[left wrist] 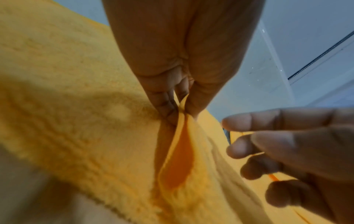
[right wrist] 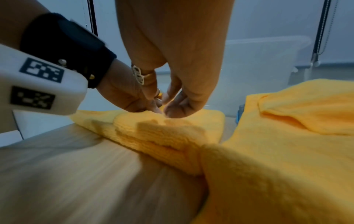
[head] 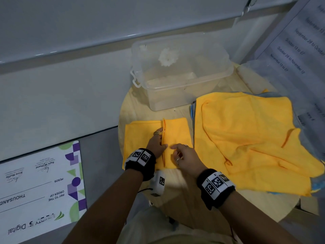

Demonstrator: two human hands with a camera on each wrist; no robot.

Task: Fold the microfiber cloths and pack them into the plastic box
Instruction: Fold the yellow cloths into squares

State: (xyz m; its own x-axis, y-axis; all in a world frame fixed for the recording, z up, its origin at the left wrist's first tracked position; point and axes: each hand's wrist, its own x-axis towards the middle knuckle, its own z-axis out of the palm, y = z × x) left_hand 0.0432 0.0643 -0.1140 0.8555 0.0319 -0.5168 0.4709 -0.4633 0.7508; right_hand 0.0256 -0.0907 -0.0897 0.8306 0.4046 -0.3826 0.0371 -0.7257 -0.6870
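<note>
A yellow microfiber cloth (head: 140,138) lies partly folded on the round wooden table (head: 137,103), its right part turned over onto the rest. My left hand (head: 161,140) pinches the raised fold edge, seen close up between fingers and thumb (left wrist: 178,112). My right hand (head: 179,152) hovers just right of it with loosely curled fingers (left wrist: 249,151), its fingertips at the cloth's top layer (right wrist: 172,109), gripping nothing. The clear plastic box (head: 179,71) stands open behind the cloth. A pile of unfolded yellow cloths (head: 246,138) lies to the right.
Blue cloth edges (head: 192,110) show under the pile. A white crumpled lump (head: 168,56) is seen through the box. A large printed cheque board (head: 40,187) lies on the left, beside the table. A paper with dates (head: 299,46) hangs at the right.
</note>
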